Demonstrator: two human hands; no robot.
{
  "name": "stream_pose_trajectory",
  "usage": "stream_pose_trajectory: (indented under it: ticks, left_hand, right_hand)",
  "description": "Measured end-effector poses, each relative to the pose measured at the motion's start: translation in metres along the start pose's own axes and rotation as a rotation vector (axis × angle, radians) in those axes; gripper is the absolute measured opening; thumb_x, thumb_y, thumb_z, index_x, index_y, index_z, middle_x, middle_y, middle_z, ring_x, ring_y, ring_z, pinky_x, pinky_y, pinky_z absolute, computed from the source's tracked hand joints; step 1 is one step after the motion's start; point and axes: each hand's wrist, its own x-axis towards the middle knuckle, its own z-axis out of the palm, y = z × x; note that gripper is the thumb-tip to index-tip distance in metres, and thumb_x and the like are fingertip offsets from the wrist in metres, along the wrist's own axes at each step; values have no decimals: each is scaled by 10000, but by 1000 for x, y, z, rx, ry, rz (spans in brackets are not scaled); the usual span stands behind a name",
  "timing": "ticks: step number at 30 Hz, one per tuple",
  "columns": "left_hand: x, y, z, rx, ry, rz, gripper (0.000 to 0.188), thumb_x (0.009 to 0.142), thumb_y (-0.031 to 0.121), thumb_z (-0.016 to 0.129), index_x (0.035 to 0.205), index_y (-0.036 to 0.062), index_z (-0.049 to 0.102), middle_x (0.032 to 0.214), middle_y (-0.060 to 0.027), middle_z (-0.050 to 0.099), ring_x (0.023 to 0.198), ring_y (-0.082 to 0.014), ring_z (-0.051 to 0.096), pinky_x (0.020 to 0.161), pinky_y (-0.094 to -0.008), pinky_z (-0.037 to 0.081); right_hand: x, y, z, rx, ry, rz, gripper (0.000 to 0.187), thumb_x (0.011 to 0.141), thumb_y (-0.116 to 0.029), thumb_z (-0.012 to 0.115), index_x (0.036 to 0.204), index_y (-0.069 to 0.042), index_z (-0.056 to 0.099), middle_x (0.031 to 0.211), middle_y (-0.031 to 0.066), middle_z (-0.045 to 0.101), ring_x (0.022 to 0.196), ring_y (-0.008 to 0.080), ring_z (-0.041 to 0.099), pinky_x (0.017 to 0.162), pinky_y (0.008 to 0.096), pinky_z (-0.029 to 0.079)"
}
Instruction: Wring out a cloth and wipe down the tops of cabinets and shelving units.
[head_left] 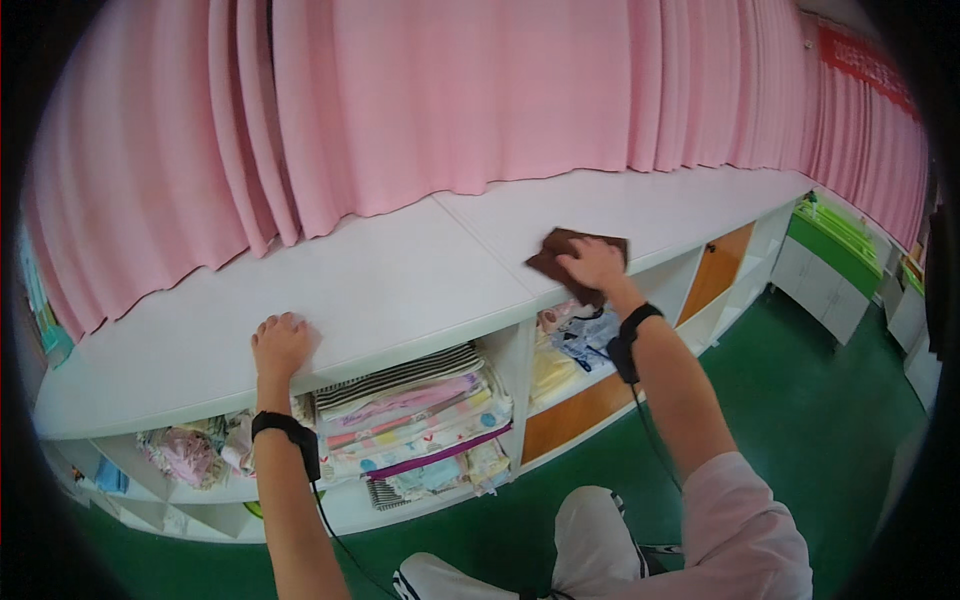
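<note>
A dark brown cloth [558, 254] lies bunched on the white countertop [400, 290], right of the seam in it. My right hand [597, 265] is on this cloth, fingers bent over it and pressing it to the surface. One corner of the cloth hangs over the counter's front edge. Farther left, my left hand [282, 345] rests on the countertop near the front edge, with nothing held and its fingers slightly apart. Both wrists wear a black strap with a small box and a cable.
Pink curtains [450, 100] hang along the counter's back edge. Shelves below hold folded striped and patterned bedding [410, 410], crumpled fabric [190, 455] and light clothes [580, 340]. A wooden panel [716, 270] sits among the right shelves. Beyond the green floor [770, 400] stands a green-and-white cabinet [825, 270].
</note>
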Motion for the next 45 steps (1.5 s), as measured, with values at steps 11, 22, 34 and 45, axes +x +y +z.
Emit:
stream_pose_trajectory:
  ticks: [11,22,34,45]
  left_hand:
    - [39,-68,49,94,-12,281,448,948,370,422,1172,28,605,1230,-213,587,1172,-383,516,1002,-495,386]
    - [30,-56,21,-328,-101,74,465,973,319,436,1212,-53,579,1203,-250,608,1142,-380,567,978,-399,423]
    - [26,-43,15,-309,-75,83,508,946,353,489,1247,-50,559,1220,-242,606,1148,-358,573,980,-376,423]
    - [26,-40,22,-247,-36,72,508,918,369,513,1221,-32,584,1239,-253,588,1163,-380,556,989,-404,422]
  right_hand:
    - [-129,-265,7,584,223,-823,434,750,-354,686,1051,-47,623,1065,170,606,1060,345,569,921,448,448]
    - [-121,-253,29,456,370,-943,613,572,-253,807,1088,-44,550,1035,167,580,1061,342,563,946,439,432]
    - [-83,-37,15,285,532,-662,715,583,-250,825,1199,-69,509,1228,178,504,1177,367,474,1030,483,363]
    - [-76,28,15,63,481,-357,795,657,-316,811,1310,-56,439,1349,197,432,1317,380,352,1154,480,220]
